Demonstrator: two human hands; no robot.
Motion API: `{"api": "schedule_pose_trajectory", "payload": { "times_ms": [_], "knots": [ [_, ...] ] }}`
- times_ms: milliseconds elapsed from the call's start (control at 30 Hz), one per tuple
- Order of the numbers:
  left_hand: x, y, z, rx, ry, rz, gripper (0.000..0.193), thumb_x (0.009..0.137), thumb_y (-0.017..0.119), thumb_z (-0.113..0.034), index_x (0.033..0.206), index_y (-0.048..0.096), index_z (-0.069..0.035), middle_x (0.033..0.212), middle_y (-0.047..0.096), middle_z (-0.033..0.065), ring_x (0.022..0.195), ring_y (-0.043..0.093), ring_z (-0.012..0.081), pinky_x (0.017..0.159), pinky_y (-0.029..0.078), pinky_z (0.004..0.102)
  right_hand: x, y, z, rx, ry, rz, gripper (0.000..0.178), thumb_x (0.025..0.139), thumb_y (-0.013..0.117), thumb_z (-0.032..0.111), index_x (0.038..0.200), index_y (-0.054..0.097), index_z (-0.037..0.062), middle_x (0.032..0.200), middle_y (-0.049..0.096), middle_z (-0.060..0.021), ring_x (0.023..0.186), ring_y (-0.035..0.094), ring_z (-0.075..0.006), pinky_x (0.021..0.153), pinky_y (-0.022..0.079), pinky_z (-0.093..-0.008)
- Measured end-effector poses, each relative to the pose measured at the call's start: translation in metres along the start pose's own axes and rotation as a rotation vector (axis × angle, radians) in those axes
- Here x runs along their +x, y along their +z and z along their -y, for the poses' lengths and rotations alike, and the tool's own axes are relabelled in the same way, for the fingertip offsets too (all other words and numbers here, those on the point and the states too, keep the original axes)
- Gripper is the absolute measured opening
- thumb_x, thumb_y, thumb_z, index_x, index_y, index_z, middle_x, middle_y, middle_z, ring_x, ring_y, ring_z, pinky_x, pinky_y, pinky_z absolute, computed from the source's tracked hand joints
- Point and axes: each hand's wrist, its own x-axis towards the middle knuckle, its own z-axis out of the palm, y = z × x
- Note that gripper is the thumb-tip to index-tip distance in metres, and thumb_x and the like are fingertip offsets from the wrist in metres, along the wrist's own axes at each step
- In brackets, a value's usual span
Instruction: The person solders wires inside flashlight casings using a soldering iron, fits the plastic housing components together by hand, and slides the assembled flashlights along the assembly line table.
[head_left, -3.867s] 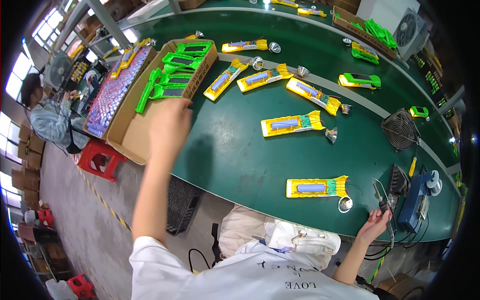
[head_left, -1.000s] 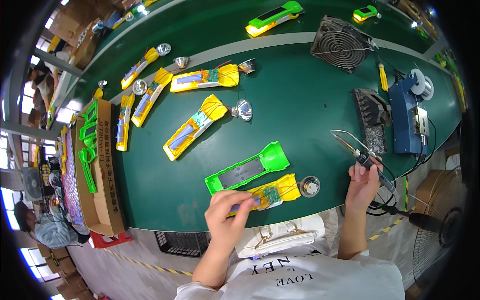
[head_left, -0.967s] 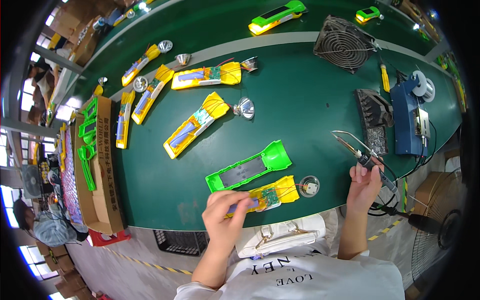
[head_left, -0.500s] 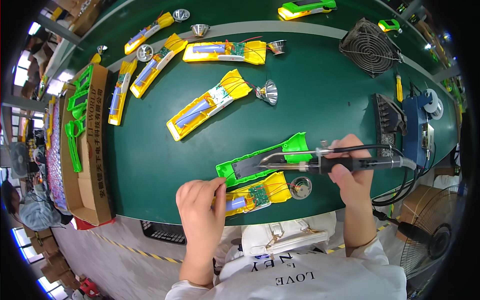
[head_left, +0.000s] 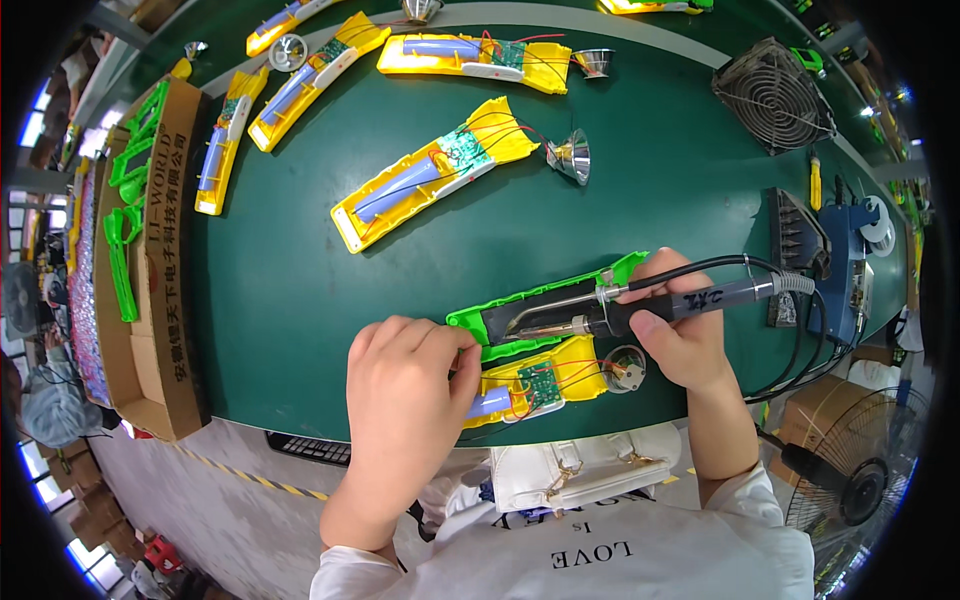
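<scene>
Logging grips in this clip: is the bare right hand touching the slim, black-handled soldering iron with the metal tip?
Touching. The head view shows the bare right hand gripping the black-handled soldering iron between thumb and fingers.

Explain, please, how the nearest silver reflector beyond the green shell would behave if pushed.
The silver reflector would probably roll in a curve, as it is cone-shaped and seems to lie on its side. The thin wires joining it to the yellow housing should bend easily, yet may limit its travel.
</scene>
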Motion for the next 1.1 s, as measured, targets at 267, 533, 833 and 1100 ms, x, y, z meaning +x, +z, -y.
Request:
{"api": "schedule_pose_trajectory", "payload": {
  "times_ms": [267, 533, 833, 1100],
  "knots": [
    [0.002, 0.001, -0.005, 0.113, -0.019, -0.001, 0.007, 0.060, 0.061, -0.002, 0.061, 0.054, -0.004, 0.057, 0.050, 0.0041, 0.060, 0.048, 0.0210, 0.063, 0.038, 0.0324, -0.004, 0.001, -0.025, 0.021, -0.303, 0.121, 0.067, 0.068, 0.053, -0.012, 0.118, 0.030, 0.0253, 0.085, 0.049, -0.0131, 0.074, 0.050, -0.0175, 0.058, 0.042, -0.0283],
    [0.000, 0.004, -0.006, 0.135, -0.034, 0.008, 0.006, 0.062, 0.058, -0.005, 0.061, 0.053, -0.006, 0.059, 0.050, 0.0061, 0.062, 0.049, 0.0218, 0.065, 0.038, 0.0331, -0.004, 0.004, -0.026, 0.039, -0.316, 0.098, 0.063, 0.068, 0.055, -0.010, 0.117, 0.032, 0.0228, 0.085, 0.050, -0.0132, 0.071, 0.049, -0.0167, 0.056, 0.040, -0.0268],
    [-0.001, 0.004, -0.006, 0.139, -0.021, -0.012, 0.006, 0.061, 0.058, -0.005, 0.060, 0.052, -0.006, 0.058, 0.049, 0.0061, 0.061, 0.048, 0.0216, 0.064, 0.038, 0.0329, -0.004, 0.002, -0.024, -0.020, -0.254, 0.096, 0.059, 0.068, 0.057, -0.008, 0.115, 0.035, 0.0215, 0.084, 0.052, -0.0128, 0.067, 0.047, -0.0153, 0.053, 0.038, -0.0251],
    [-0.001, 0.005, -0.004, 0.127, -0.024, -0.016, 0.005, 0.061, 0.058, -0.005, 0.061, 0.053, -0.006, 0.059, 0.050, 0.0059, 0.061, 0.049, 0.0218, 0.063, 0.038, 0.0327, -0.002, 0.004, -0.026, -0.025, -0.332, 0.089, 0.060, 0.068, 0.057, -0.007, 0.115, 0.033, 0.0208, 0.084, 0.052, -0.0125, 0.064, 0.046, -0.0127, 0.050, 0.038, -0.0239]
  ]
}}
